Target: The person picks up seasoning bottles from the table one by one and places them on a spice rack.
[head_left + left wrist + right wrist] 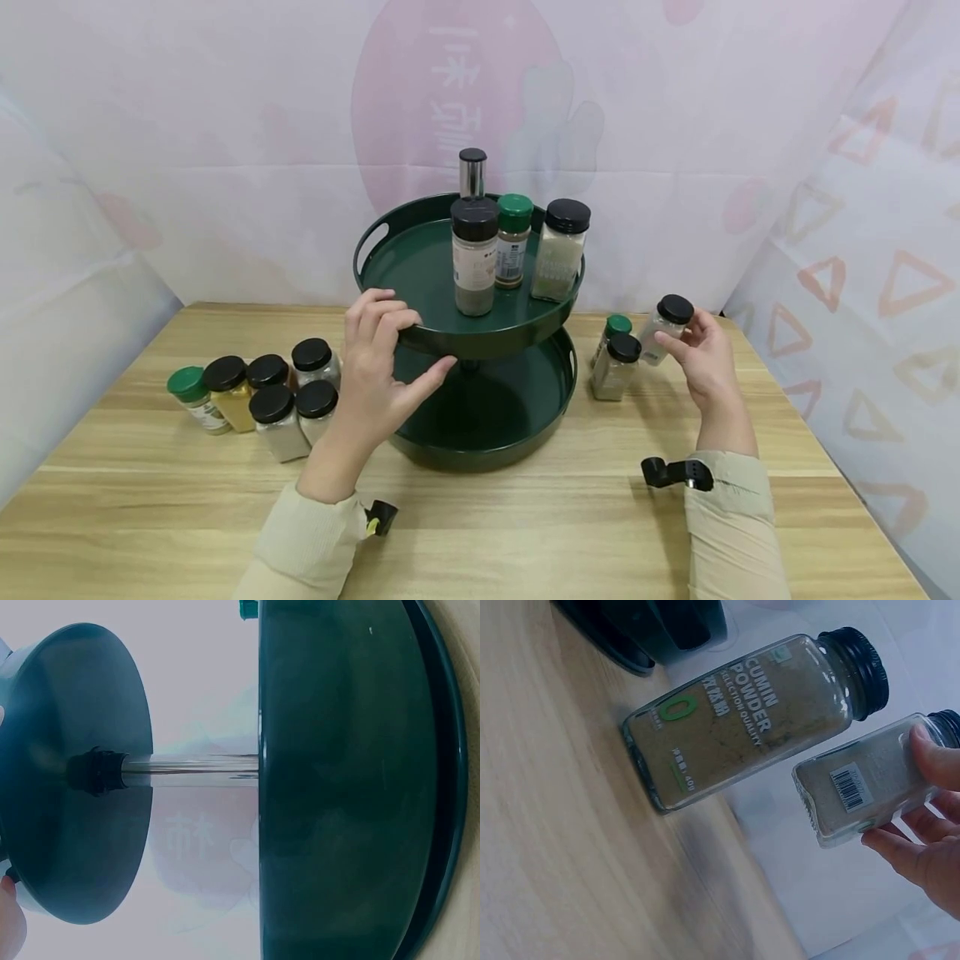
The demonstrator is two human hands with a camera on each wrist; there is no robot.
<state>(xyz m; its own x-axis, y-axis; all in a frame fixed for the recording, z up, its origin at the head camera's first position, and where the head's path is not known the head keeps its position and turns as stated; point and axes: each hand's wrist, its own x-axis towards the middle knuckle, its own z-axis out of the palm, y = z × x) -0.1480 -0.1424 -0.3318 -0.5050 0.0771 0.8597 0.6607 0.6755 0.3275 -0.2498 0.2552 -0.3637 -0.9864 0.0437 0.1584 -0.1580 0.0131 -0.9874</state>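
Note:
A green two-tier round tray (491, 342) stands mid-table. My left hand (372, 367) is at its upper tier, fingers on the front-left rim and thumb just beneath it. In the left wrist view, part of the thumb (10, 926) shows by the edge of the upper tier (82, 847). On the right, my right hand (705, 354) grips a glass spice jar (660, 337) with a black lid, tilted and raised off the table. Beside it stand a cumin powder jar (615, 379) and a green-lidded jar (602, 343). The right wrist view shows a barcode on the held jar (862, 784).
On the upper tier stand a black-lidded shaker (474, 275), a green-capped jar (512, 254) and a square jar (557, 262) near the chrome post (472, 177). Several spice jars (281, 429) cluster left of the tray. A printed cloth (262, 233) hangs behind the table.

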